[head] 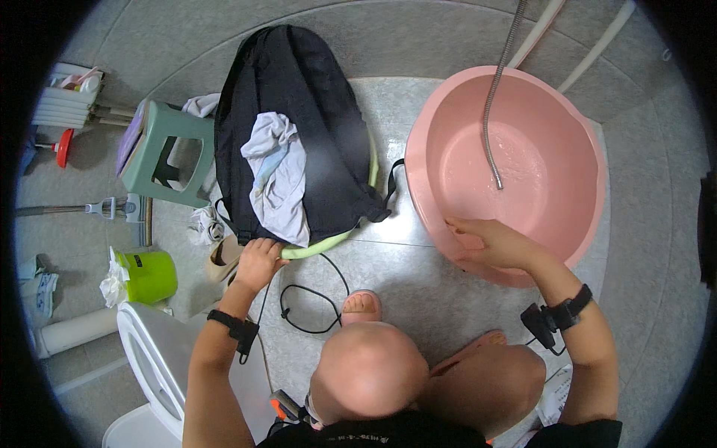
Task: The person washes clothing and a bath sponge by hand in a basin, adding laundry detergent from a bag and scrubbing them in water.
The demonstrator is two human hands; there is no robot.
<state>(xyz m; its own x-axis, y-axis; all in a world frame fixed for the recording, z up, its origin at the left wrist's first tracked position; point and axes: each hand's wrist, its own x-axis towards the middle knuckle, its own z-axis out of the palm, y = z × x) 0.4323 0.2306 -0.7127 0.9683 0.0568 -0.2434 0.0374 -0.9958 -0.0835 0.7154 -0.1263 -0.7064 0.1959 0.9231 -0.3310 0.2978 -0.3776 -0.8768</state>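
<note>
My left hand (pixel 259 262) grips the near rim of a light green basin (pixel 322 246). Most of that basin is hidden beneath a black backpack (pixel 330 157), whose straps hang over the side. On the backpack lies a crumpled white cloth (pixel 280 185) with a pale blue patch. To the right, my right hand (pixel 496 243) holds the near-left rim of a large pink plastic tub (pixel 574 151). A flexible metal shower hose (pixel 493 112) hangs into the tub, its end above a little water on the bottom.
At left stand a green stool (pixel 193 129), a lime-green bin (pixel 151 277) and a white toilet (pixel 151 358). Beige shoes (pixel 224 257) and a striped cloth (pixel 207 227) lie beside the backpack. A black cord (pixel 285 313) loops across the tiled floor near my feet.
</note>
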